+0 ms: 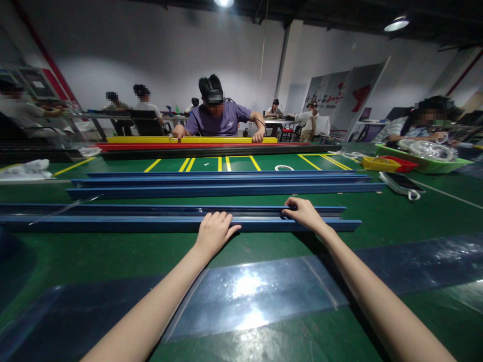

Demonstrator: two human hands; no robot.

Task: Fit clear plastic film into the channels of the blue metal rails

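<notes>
Now, both hands are on the nearest long blue channel (151, 226), which lies open side up across the green bench (113, 251), running out of view at the left. The left hand (216, 232) is laid over its near wall, fingertips on the upper edge, thumb spread off to the right; whether that grip is bearing down or merely resting, I can't tell. Over to the right, the right hand (301, 212) has its grip closed on the far wall, fingers over the rim, thumb inside, close to the channel's right end.

And how does it handle? Looks light for its length, I'd say, stiff along the walls, but liable to twist or swing if lifted at one end. That smooth face could slide under dry fingers, so the rims seem the surest hold, hands well apart. Across its left part lies a thin clear strip (68, 208); on the near side, a glossy transparent sheet (245, 296), probably floppy and easily creased, best taken by its edges. Just beyond, more blue channels (226, 190) lie parallel.
</notes>
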